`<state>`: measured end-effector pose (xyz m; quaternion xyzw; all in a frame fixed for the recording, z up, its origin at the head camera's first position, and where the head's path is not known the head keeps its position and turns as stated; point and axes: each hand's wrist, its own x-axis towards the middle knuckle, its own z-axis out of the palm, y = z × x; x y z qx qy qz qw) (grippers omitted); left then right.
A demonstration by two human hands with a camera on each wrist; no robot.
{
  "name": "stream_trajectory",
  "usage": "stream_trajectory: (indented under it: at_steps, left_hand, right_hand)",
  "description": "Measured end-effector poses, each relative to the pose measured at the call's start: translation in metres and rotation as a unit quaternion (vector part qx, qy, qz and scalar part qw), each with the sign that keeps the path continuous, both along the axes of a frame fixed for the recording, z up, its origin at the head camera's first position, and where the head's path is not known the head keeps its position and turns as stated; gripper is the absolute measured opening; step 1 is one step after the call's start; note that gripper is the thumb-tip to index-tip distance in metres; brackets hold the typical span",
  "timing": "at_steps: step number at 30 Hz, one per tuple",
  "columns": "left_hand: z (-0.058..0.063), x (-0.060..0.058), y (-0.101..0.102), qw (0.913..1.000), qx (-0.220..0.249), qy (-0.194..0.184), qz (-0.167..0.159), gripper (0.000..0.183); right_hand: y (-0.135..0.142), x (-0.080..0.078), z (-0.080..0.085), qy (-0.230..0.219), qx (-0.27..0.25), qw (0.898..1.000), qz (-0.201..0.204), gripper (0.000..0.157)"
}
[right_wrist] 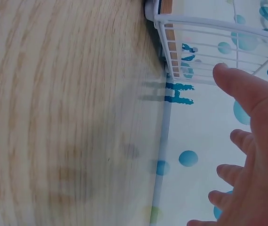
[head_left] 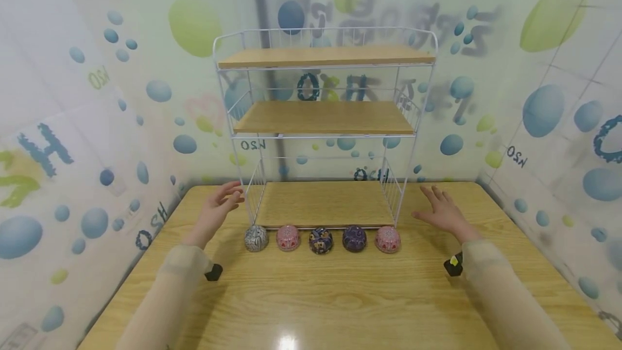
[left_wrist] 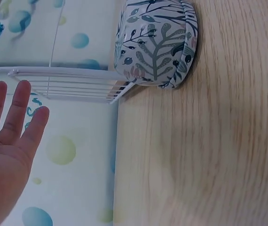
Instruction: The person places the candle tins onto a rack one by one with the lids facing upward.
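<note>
A white wire rack (head_left: pixel 323 135) with three wooden shelves stands at the back of the table. Along its front lies a row of several small round patterned tins: a white leaf-print tin (head_left: pixel 256 238) at the left end, a pink tin (head_left: pixel 288 237), a dark blue floral tin (head_left: pixel 320 240), a purple tin (head_left: pixel 354 239) and another pink tin (head_left: pixel 387 239). My left hand (head_left: pixel 220 209) hovers by the rack's left side, fingers loosely extended and holding nothing. Beyond the rack's right side, my right hand (head_left: pixel 443 213) is spread with nothing in it.
The wooden table (head_left: pixel 311 296) runs back to a wall (head_left: pixel 160 69) printed with blue and green dots and letters. Walls also close in on the left and right. Black wrist devices (head_left: pixel 213 272) sit below both hands.
</note>
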<state>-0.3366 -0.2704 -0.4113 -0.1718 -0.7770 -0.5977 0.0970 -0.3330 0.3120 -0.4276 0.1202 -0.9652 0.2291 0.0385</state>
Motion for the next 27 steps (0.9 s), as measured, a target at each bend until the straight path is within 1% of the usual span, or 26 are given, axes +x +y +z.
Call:
stream_trajectory:
  at_steps: [4,9,17,22,27]
  left_hand:
    - [-0.001,0.001,0.003,0.9999,0.012,0.005,0.005,0.044]
    - [-0.002,0.001,0.007,0.9998,0.013,0.003,0.014,0.042]
    - [-0.005,-0.001,0.011,0.9995,0.015,-0.019,0.021,0.044]
    - [-0.005,-0.002,0.015,0.9990,0.035,-0.026,0.014,0.040]
    - [-0.006,-0.004,0.019,0.9983,0.052,-0.024,0.011,0.038]
  right_hand:
    - [-0.001,0.003,0.001,0.002,-0.006,1.000,0.004,0.085]
    - [-0.001,0.006,0.000,0.005,-0.009,1.000,0.010,0.083]
    - [-0.002,0.013,-0.005,0.014,-0.020,0.999,0.022,0.082]
    - [-0.002,0.013,-0.010,0.048,-0.041,0.998,0.030,0.077]
    - [-0.004,0.011,-0.016,0.075,-0.087,0.993,0.038,0.071]
